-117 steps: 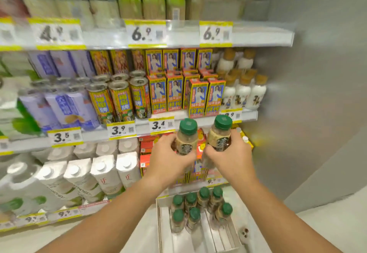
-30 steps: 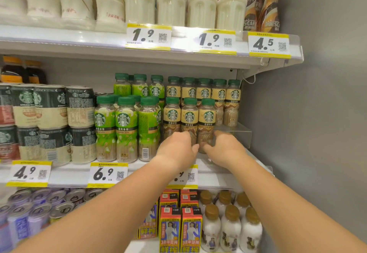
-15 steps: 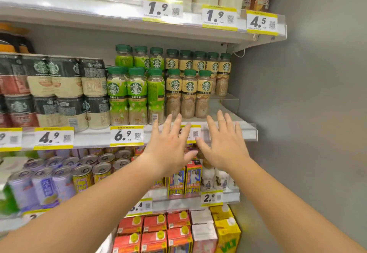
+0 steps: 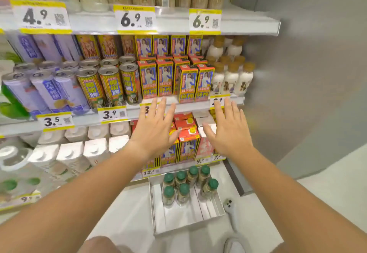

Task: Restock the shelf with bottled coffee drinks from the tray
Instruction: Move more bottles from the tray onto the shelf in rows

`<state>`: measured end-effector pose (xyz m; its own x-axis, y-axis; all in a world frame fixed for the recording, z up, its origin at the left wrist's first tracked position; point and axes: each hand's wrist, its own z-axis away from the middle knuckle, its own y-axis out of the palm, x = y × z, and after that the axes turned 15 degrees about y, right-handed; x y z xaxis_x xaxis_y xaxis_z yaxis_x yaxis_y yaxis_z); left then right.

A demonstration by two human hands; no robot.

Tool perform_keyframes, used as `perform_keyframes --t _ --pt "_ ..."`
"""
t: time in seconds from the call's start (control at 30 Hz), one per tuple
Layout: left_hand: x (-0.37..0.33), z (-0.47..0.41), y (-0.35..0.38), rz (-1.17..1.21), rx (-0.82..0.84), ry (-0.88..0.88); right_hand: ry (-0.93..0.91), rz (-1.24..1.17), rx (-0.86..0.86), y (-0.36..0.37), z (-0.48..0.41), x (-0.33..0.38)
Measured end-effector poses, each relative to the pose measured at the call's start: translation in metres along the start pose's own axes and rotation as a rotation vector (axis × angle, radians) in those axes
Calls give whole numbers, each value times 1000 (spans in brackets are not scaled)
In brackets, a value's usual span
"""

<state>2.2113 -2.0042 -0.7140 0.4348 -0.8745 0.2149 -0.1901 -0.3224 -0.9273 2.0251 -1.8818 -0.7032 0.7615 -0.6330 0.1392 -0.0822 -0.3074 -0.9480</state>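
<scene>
In the left part of the frame we see purple cans and yellow cans on the middle board; they are not our business. Moving toward the centre, our left hand hangs in the air before the goods, fingers straight and spread, holding nothing. Below it, in the lower centre, the tray lies on the floor against the foot of the rack, and the bottled coffee drinks stand in its far end, seven as far as we can count, close together, while its near end is bare. Each bottle is upright: the long axis is vertical and the green cap points up, toward our head. To the right of centre our right hand is also spread and empty, beside red cartons. We judge that the step in hand is the reach for the next bottles, since both hands are free and bottles remain. The next move calls for lowering both hands to the tray, closing each around a bottle's body under the cap, and lifting straight up so that the neighbours do not tip. Then the bottles must go, still upright, to the shelf at the top of the frame.
</scene>
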Motion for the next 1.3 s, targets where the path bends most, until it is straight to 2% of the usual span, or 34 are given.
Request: perform_keyframes --t 0.17,0.27,0.33,0.47,0.53,0.63,0.73,0.87,1.07,1.2,1.3 --pt "-30 70 88 102 164 -42 67 52 213 97 76 -14" --pt "-59 114 141 148 339 -57 110 31 279 154 130 -20" --pt "-77 142 170 209 422 -95 151 18 388 183 165 -22" --pt "-110 176 209 424 485 -145 302 -176 552 227 214 -34" --pt "-123 178 221 604 489 -269 552 -409 635 243 217 -37" --pt "-134 169 241 933 491 -644 953 -722 630 262 203 -40" --pt "-141 160 269 1126 414 -914 1095 -854 604 281 188 -50" --pt "-146 154 295 1167 287 -1052 1127 -821 561 312 176 -55" --pt "-156 147 322 1132 184 -1078 1173 -807 358 338 165 -51" --pt "-157 148 329 1081 215 -1066 1078 -819 310 350 168 -55" --pt "-149 146 322 1052 213 -1006 978 -780 348 345 164 -63"
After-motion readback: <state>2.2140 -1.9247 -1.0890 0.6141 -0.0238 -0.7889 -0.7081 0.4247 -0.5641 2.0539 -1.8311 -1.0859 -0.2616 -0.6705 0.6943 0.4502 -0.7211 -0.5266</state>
